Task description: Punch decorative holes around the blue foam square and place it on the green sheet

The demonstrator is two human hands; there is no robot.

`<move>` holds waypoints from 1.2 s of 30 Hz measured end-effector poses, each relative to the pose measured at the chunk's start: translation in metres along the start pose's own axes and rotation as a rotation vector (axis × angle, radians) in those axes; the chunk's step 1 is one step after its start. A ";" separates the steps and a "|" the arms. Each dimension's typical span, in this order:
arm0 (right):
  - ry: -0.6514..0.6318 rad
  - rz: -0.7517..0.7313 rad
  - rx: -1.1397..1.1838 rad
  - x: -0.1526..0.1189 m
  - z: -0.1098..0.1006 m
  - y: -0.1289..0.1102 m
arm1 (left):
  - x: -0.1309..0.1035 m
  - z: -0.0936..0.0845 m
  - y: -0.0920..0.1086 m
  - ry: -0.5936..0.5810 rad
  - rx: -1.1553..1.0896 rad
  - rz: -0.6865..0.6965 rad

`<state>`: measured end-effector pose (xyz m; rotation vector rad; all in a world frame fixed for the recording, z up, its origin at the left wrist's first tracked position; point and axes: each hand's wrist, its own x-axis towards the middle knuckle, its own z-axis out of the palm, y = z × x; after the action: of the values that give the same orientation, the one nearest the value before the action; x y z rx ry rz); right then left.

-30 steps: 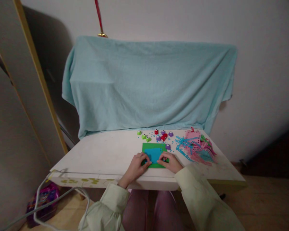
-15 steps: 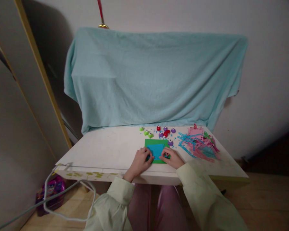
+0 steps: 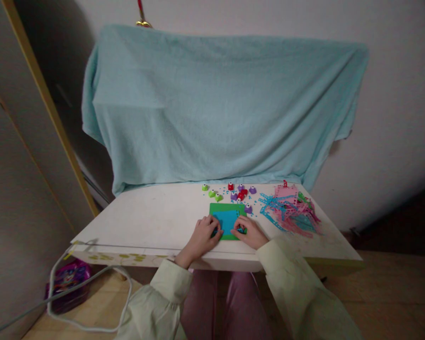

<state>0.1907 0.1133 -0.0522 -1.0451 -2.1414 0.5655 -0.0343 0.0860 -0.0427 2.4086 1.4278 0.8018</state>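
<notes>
A blue sheet (image 3: 227, 221) lies over a green mat (image 3: 217, 207) near the table's front edge. My left hand (image 3: 205, 236) is at the sheet's left side, its fingers curled in a pinch on the sheet's edge. At the right side my right hand (image 3: 250, 231) has thumb and fingers pressed together; small dark bits show under its fingers, too small to make out. Behind the mat stand small purple (image 3: 248, 208), red (image 3: 231, 186) and green (image 3: 218, 197) figures with eyes, with tiny blue bits scattered among them.
A tangled pile of pink and blue perforated strips (image 3: 286, 208) lies on the right of the white table (image 3: 145, 215). A light blue cloth (image 3: 219, 108) hangs behind. At the lower left are a white cable (image 3: 85, 327) and a purple package (image 3: 71, 283) on the floor.
The camera view has shifted a little, so the table and cloth sit slightly further left. Both hands remain at the sheet's sides, with the right fingers slightly rearranged.
</notes>
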 end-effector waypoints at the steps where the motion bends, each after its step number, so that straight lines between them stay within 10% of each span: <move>1: 0.002 -0.001 -0.001 0.000 0.000 0.000 | 0.000 0.000 0.000 0.000 -0.010 -0.002; 36: 0.004 -0.014 -0.002 0.001 -0.005 -0.008 | -0.011 -0.022 0.012 -0.085 0.109 0.280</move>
<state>0.1904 0.1101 -0.0434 -1.0305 -2.1448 0.5542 -0.0419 0.0684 -0.0226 2.7311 1.1456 0.6849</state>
